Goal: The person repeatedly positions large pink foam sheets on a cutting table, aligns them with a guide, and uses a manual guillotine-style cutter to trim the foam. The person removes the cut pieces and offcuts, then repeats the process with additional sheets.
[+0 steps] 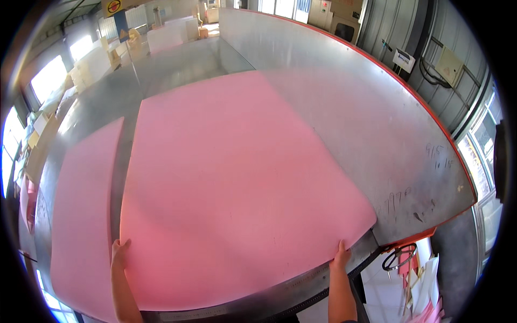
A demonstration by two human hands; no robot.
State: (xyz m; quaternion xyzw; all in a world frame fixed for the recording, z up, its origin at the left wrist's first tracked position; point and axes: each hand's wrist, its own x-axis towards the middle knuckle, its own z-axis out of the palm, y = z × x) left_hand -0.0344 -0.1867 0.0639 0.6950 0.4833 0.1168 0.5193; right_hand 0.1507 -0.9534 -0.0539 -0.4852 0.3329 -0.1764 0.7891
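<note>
A large pink foam sheet [231, 177] lies on a metal table [188, 62], its near edge running along the table's front. My left hand [119, 254] grips the sheet's left edge close to the near corner, thumb on top and the other fingers mostly hidden. Further right, my right hand [340, 255] holds the near edge a little short of the right corner; its fingers are partly out of sight beneath the foam. A narrower pink foam strip [83, 215] lies to the left, with a gap of bare metal between the two pieces.
An upright metal fence with a red rim [371, 59] slants along the right side. Below it, at the lower right, are a handwheel [399, 257] and foam scraps [425, 290]. Stacked foam blocks [91, 67] stand at the far left.
</note>
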